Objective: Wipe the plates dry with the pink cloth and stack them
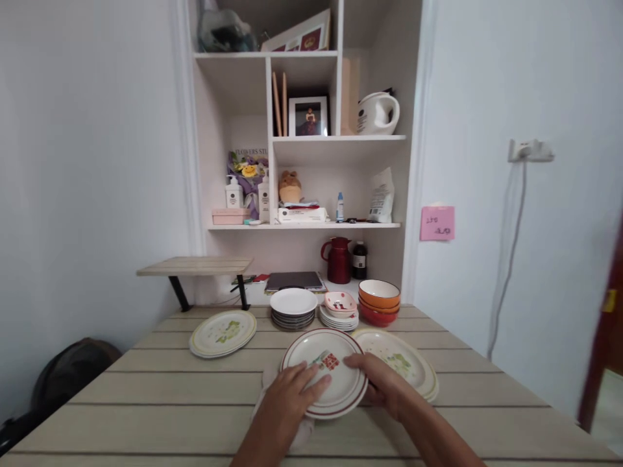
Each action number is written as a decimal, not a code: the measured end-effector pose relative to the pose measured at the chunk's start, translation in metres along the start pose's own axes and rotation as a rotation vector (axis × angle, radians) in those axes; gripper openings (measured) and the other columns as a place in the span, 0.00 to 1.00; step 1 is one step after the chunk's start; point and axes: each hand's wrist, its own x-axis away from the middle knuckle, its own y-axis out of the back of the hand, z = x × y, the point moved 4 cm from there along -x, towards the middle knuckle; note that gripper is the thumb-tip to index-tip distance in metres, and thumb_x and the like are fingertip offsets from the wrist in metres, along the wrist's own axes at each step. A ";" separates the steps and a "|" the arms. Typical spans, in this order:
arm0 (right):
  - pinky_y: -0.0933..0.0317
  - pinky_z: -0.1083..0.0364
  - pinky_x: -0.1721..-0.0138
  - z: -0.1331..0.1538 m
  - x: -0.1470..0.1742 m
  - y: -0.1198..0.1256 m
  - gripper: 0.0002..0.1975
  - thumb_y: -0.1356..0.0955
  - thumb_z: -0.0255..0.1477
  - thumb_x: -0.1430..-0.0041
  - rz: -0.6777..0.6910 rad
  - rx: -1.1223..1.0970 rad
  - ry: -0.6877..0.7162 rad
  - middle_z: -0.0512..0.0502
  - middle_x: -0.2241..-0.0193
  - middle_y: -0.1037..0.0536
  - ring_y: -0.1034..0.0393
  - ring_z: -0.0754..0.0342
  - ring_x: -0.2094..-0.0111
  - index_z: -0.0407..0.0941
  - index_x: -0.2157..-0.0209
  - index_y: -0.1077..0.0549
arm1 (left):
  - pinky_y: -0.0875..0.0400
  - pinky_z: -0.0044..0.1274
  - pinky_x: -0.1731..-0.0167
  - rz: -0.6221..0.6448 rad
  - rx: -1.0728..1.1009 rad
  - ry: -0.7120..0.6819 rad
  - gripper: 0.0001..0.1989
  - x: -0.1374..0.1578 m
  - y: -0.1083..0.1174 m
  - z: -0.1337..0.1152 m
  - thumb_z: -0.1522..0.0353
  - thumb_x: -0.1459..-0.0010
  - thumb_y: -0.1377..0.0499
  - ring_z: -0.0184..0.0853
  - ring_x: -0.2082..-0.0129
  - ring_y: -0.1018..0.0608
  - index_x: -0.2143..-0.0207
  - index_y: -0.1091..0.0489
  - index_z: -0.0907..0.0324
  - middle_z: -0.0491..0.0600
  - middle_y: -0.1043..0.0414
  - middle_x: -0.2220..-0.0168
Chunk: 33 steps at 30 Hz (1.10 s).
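A white plate with red rim lines (335,395) and a red-checked picture in its middle is held tilted over the table. My right hand (382,383) grips its right edge, thumb on top and the other fingers underneath. Spread fingers of my left hand (292,395) lie on the plate's left face. A pale cloth (304,436) shows below the left hand and the plate; most of it is hidden. Right behind my right hand lie stacked yellow-rimmed plates (418,370) with a green pattern, partly covered by the held plate.
More yellow-rimmed plates (224,334) lie at left. Toward the back stand a stack of plates with a white one on top (293,302), small plates under a pink bowl (341,302), and orange and red bowls (379,301). Behind are a small raised shelf (195,266) and a red jug (339,261).
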 end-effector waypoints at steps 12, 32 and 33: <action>0.65 0.63 0.90 -0.017 0.008 0.023 0.27 0.40 0.32 0.42 -0.051 -0.089 -0.017 0.54 0.97 0.49 0.62 0.65 0.92 0.46 0.94 0.46 | 0.41 0.37 0.42 -0.100 -0.278 0.121 0.37 -0.003 -0.002 -0.003 0.80 0.47 0.46 0.43 0.41 0.32 0.37 0.43 0.44 0.50 0.34 0.40; 0.62 0.63 0.90 -0.011 0.024 0.138 0.21 0.34 0.28 0.47 -0.184 -0.342 0.052 0.58 0.95 0.47 0.61 0.67 0.92 0.45 0.90 0.43 | 0.34 0.32 0.53 -0.026 -0.387 0.164 0.14 -0.002 -0.001 -0.001 0.69 0.37 0.49 0.39 0.54 0.25 0.54 0.26 0.54 0.50 0.23 0.55; 0.63 0.64 0.90 -0.011 0.024 0.143 0.21 0.35 0.28 0.47 -0.195 -0.339 0.047 0.58 0.95 0.47 0.62 0.67 0.92 0.45 0.90 0.43 | 0.33 0.32 0.53 -0.025 -0.386 0.162 0.14 -0.002 -0.001 -0.001 0.69 0.37 0.49 0.39 0.54 0.25 0.54 0.26 0.55 0.50 0.23 0.56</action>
